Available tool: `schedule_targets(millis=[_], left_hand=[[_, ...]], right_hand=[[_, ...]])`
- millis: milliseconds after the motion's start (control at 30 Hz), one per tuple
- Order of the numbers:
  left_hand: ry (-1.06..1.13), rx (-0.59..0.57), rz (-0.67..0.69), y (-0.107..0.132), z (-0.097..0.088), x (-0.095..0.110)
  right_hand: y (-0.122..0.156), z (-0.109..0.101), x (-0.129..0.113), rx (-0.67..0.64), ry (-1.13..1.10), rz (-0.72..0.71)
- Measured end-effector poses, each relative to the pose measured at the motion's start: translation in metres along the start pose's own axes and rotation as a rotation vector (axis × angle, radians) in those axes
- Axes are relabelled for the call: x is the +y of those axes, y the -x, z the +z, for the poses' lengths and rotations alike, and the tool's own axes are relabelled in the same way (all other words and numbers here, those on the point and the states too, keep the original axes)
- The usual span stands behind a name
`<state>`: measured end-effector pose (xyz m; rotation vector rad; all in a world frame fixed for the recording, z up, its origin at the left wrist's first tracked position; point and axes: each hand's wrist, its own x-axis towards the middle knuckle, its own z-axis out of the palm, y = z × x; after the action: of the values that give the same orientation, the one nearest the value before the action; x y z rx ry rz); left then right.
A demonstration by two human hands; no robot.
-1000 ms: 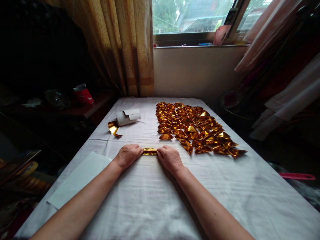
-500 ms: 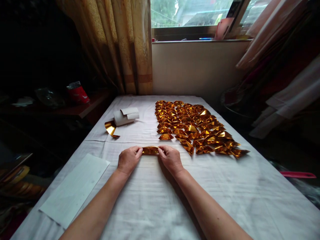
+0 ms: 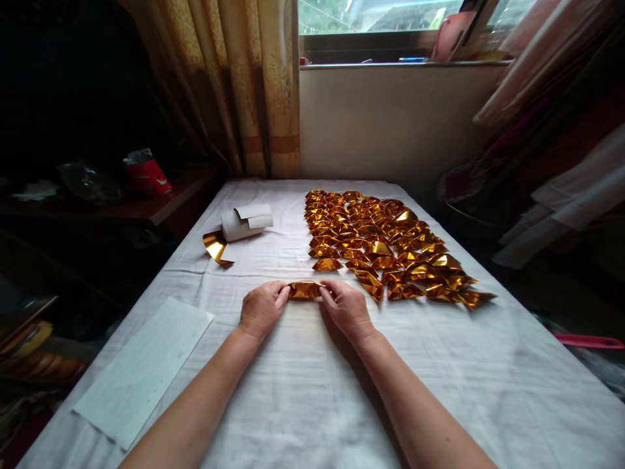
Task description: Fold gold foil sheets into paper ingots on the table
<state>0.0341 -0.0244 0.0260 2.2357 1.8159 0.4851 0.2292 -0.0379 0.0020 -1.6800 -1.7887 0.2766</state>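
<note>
Between my two hands is a folded gold foil paper ingot [image 3: 305,290], long and shiny, held just above or on the white cloth. My left hand [image 3: 263,307] pinches its left end with thumb and fingers. Its right end is pinched by my right hand [image 3: 347,309]. Just beyond lie many similar gold foil ingots [image 3: 374,231], set in rough rows on the right half of the table. The closest single foil ingot [image 3: 327,265] sits a little past my right fingertips.
White cloth covers the table [image 3: 288,404]. At the left lie a white paper roll [image 3: 244,223], a curled gold foil sheet [image 3: 215,246] and a flat pale sheet [image 3: 146,371]. A red container [image 3: 148,174] stands on a dark side surface. Behind are a curtain [image 3: 244,91] and window.
Both hands have shifted slightly right with the foil ingot, which looks a bit fuller. The view has tilted down a little.
</note>
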Motion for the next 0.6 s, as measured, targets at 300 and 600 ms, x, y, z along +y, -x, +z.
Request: schedule_targets(millis=[300,600], left_hand=[[-0.100,0.032,0.172,-0.022,0.018,0.038],[-0.129,0.073,0.177,-0.028,0.034,0.048]], right_hand=[[-0.007,-0.032,0.021,0.141,0.352,-0.053],[-0.007,-0.034,0.027,0.176,0.355,-0.002]])
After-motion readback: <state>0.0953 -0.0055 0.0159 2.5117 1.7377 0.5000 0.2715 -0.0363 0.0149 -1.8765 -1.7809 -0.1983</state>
